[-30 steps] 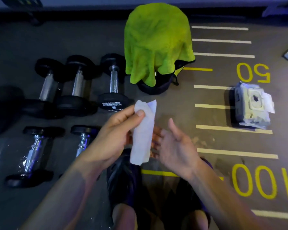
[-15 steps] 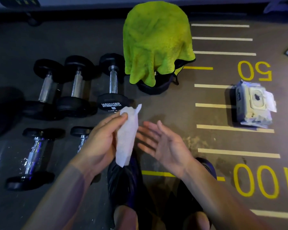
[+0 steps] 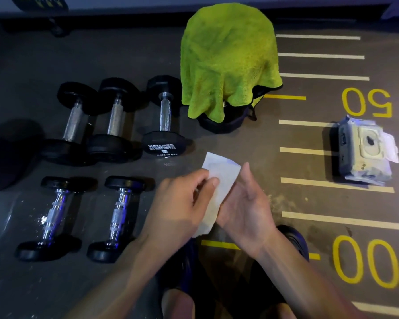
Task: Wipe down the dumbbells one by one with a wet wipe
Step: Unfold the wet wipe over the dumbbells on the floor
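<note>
On the dark floor (image 3: 286,162) I noted five dumbbells at left, three far (image 3: 162,116) and two near (image 3: 119,215), a green towel (image 3: 228,58) draped over a black bag (image 3: 226,124) beyond the hands, and an open wipe pack (image 3: 364,153) at right among yellow lines. The wet wipe (image 3: 219,180) hung between the hands, nothing lying between it and the dumbbells. My left hand (image 3: 182,208) pinched it by thumb and fingers, while the right hand (image 3: 247,206) lay flat and uncurled, palm up, beneath and touching the wipe's right edge.

Head view, steeply down, seemingly close.
</note>
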`<state>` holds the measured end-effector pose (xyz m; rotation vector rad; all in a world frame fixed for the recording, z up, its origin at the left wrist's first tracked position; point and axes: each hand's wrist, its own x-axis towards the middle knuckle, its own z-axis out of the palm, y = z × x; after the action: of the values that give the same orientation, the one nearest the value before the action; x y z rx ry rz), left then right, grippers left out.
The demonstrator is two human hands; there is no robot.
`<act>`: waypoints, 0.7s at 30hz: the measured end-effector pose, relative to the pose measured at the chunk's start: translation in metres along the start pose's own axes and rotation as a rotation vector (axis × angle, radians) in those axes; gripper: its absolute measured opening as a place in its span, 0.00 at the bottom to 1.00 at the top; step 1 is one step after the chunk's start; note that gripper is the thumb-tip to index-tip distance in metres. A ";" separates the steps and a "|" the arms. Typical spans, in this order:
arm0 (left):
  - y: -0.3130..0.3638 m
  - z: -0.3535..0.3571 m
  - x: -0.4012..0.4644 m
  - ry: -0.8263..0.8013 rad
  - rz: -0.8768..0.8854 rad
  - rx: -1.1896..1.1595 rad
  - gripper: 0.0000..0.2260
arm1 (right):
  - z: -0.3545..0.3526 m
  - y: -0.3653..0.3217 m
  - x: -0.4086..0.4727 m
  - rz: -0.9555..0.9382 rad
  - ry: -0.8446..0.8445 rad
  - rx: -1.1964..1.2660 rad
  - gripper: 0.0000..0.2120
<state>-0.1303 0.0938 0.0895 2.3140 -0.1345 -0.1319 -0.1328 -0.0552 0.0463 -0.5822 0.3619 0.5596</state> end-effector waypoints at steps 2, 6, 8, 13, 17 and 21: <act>-0.006 -0.001 0.007 0.051 -0.043 0.007 0.14 | 0.002 0.000 -0.003 -0.003 -0.007 -0.020 0.36; -0.013 0.002 0.015 0.056 -0.102 -0.003 0.09 | 0.005 -0.001 -0.006 -0.005 0.003 -0.084 0.28; -0.017 0.006 0.017 0.052 -0.126 -0.006 0.06 | 0.005 -0.002 -0.007 0.007 0.022 -0.106 0.24; -0.016 0.007 0.017 0.046 -0.097 -0.031 0.07 | 0.007 -0.003 -0.005 -0.023 0.110 -0.158 0.20; -0.018 0.010 0.020 0.085 -0.151 -0.088 0.08 | 0.007 -0.004 -0.003 -0.061 0.177 -0.189 0.15; -0.020 0.012 0.022 0.088 -0.187 -0.082 0.09 | 0.005 -0.004 -0.002 -0.134 0.225 -0.294 0.13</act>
<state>-0.1087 0.0962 0.0655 2.2431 0.1306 -0.1269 -0.1314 -0.0559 0.0533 -0.9508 0.4530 0.4206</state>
